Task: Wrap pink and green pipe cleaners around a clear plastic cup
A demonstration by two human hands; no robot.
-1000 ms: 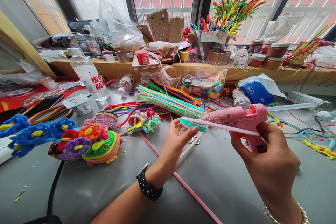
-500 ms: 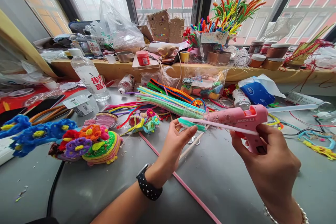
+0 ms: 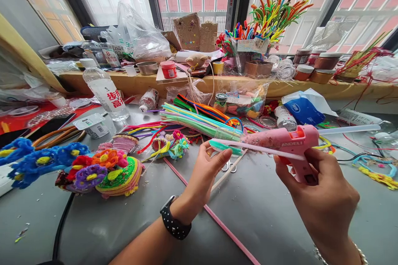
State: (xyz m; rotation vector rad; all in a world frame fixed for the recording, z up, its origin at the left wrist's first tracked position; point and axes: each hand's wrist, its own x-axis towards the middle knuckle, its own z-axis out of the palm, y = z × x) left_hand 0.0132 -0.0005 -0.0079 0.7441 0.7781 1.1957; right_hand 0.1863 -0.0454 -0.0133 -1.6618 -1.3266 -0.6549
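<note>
Between the thumb and fingers of my left hand (image 3: pixel 203 165), a teal pipe-cleaner piece (image 3: pixel 222 146) is pinched, with something clear just above it. My right hand (image 3: pixel 323 186) grips the handle of a pink glue gun (image 3: pixel 280 138), whose nozzle points left, close to the teal piece. A clear glue stick (image 3: pixel 350 129) pokes out of the gun's back. A pale pink pipe cleaner (image 3: pixel 264 149) stretches from the teal piece to my right fingertips, passing in front of the gun. Whether it is joined to the teal piece I cannot tell.
Behind my hands lies a bundle of pipe cleaners (image 3: pixel 189 120). Pipe-cleaner flowers (image 3: pixel 93 169) and a water bottle (image 3: pixel 107 93) are at left. Scissors (image 3: pixel 229 167) and a long pink pipe cleaner (image 3: pixel 226 230) lie on the grey table. Jars (image 3: pixel 326 61) line the sill.
Both hands keep their grips. The left hand and teal piece appear slightly further left, and the glue gun very slightly further right; otherwise little differs.
</note>
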